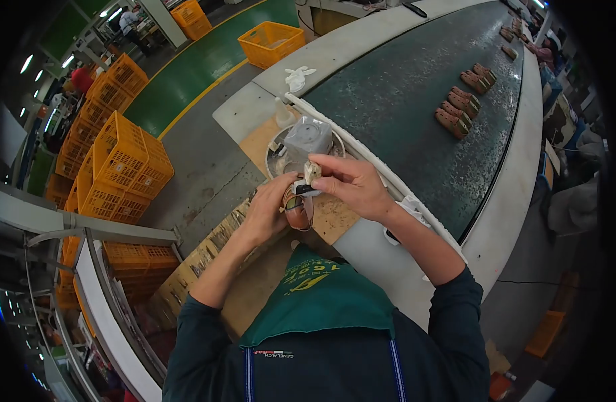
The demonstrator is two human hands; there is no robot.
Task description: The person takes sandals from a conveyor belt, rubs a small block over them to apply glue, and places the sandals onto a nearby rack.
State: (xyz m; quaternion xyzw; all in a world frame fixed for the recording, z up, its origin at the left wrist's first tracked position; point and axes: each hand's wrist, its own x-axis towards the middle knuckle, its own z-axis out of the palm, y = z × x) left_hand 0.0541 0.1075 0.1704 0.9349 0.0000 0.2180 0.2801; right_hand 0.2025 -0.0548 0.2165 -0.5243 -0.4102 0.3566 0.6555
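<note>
My left hand (262, 209) is wrapped around a brown shoe (299, 216), low in front of my apron. A white and black part shows at the shoe's upper end. Between the thumb and fingers of my right hand (353, 187) is a small pale, crumpled piece (313, 171), right at that end of the shoe. Whether it touches the shoe I cannot tell. Just beyond my hands, a clear plastic container (308, 137) sits in a round basin (273, 165). A small whitish bottle (284, 115) stands behind the basin.
A dark green conveyor belt (395, 87) runs away to the right, carrying several brown shoes (453, 119). A crumpled white cloth (297, 78) lies on the pale worktop. Orange crates (130, 164) are stacked at left. Another person (546, 52) is beside the belt's far end.
</note>
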